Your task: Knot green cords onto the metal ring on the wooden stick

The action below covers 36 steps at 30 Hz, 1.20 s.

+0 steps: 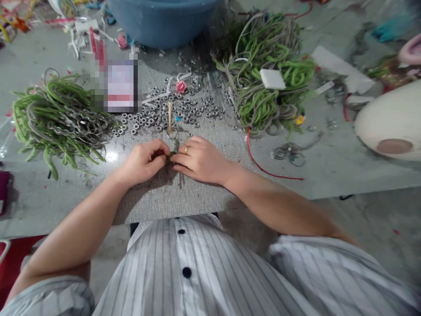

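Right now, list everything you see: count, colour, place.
table: one, grey, beneath
basin: one, blue, top centre
piles: two, green and grey, left and right
block: one, white, on right pile
rings: many, silver, centre
rose: one, pink, by rings
stick: one, tan, among rings
strings: several, red, right
rounded object: one, cream, right edge
blurred patch: one, pale, upper left
scraps: many, mixed, top left
cord: count unclear, greenish, centre
shirt: one, striped white, bottom
left hand: one, at cord
right hand: one, at cord
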Each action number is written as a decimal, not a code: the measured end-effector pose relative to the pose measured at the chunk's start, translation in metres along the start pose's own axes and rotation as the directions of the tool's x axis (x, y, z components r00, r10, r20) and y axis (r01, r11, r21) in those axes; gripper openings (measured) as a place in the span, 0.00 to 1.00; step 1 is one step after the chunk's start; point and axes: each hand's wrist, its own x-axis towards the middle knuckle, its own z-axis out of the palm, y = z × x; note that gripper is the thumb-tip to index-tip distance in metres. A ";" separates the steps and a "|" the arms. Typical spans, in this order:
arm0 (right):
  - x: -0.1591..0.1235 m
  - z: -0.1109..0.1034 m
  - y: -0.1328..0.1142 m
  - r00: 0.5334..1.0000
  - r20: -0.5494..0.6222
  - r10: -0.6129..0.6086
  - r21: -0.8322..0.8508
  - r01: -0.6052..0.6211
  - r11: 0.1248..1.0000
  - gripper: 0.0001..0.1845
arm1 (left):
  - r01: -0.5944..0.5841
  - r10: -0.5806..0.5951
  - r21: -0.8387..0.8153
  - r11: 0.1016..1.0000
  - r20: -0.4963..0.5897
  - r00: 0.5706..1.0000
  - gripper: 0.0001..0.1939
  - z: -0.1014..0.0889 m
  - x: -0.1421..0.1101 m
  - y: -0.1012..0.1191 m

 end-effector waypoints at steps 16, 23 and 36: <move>-0.003 -0.008 0.005 0.999 0.036 -0.030 0.118 0.025 0.993 0.12 | -0.015 0.014 0.042 0.999 0.020 1.000 0.10 0.001 0.000 0.000; 0.002 -0.008 -0.022 0.976 0.004 -0.218 0.033 0.218 0.975 0.14 | -0.041 0.040 0.074 0.996 0.023 0.999 0.11 0.001 0.001 0.001; -0.002 -0.004 0.001 0.981 -0.139 0.139 0.469 -0.058 0.881 0.11 | -0.232 0.232 0.036 0.972 -0.005 0.973 0.12 0.000 0.001 -0.001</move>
